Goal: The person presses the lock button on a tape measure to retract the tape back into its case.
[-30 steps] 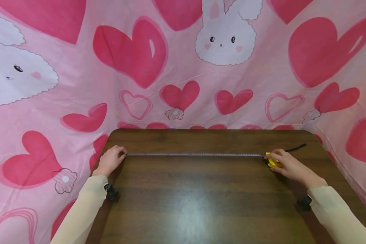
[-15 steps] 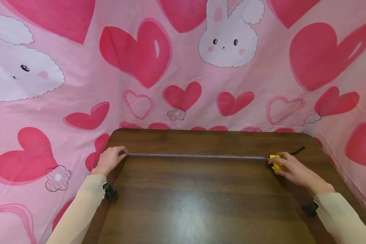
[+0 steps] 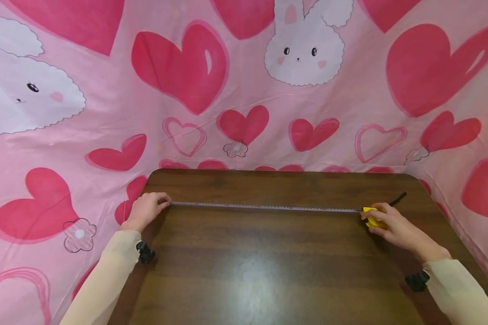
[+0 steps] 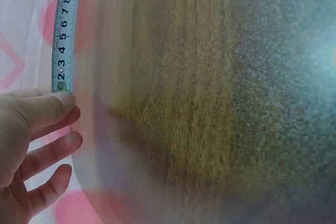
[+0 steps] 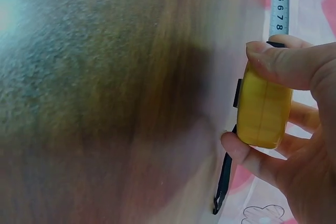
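My right hand grips the yellow case of a tape measure, thumb on one side and fingers round the other. A black wrist strap hangs off the case. Out of it runs the metal blade, stretched nearly straight across to the left. At the blade's far end my left hand pinches the tip between thumb and forefinger. In the left wrist view the printed blade shows its low numbers near that thumb, and the other fingers are loosely bent.
Below the blade lies a dark brown wooden table with rounded corners and a glare spot near the front. A pink cloth with hearts and rabbits hangs behind it and along both sides.
My right hand has shifted slightly right and nearer with the case, so the drawn-out blade looks a little longer. The left hand keeps its pinch, and the head view has shifted slightly.
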The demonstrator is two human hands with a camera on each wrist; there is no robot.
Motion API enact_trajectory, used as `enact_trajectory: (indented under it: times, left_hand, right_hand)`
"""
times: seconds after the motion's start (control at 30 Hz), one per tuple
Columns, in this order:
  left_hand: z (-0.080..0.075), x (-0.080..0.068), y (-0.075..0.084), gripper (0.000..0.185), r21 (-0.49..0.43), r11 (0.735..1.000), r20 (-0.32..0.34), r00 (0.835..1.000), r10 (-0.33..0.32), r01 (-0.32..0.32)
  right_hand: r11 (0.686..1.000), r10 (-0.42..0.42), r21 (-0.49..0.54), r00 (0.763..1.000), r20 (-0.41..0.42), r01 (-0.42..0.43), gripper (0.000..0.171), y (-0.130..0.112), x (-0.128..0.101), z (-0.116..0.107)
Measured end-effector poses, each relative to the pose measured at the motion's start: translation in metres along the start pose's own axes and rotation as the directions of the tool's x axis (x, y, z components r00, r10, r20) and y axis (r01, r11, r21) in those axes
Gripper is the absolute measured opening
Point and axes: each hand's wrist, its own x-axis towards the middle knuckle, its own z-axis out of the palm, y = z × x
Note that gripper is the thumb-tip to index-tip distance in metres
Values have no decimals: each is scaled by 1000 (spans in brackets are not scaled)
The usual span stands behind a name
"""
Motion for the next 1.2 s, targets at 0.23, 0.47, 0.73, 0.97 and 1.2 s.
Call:
enact_trajectory:
  times: [0.23,0.47,0.73,0.97,1.2]
  left_hand:
    - [-3,0,1,15,4,1000,6,1000,5,-5]
    - [-8,1,5,15,7,1000,-18,1000,17,-17]
    - [-10,-1,5,17,-4,1000,-4,1000,8,-8]
    - [-9,-2,2,17,-5,1000,-22,1000,14,-14]
    - [-8,-2,-1,18,-13,1000,-10,1000,-1,1]
  right_hand:
    - [1000,22,3,1000,9,-22,39,-2,-3,-1]
    - [1000,23,-8,999,28,-23,40,-2,-2,-3]
    - [1000,12,-7,999,37,-12,39,-4,0,-6]
    - [1000,-27,-16,1000,5,27,40,-4,2,-5]
    - [999,19,44,1000,13,-20,61,-5,2,-6]
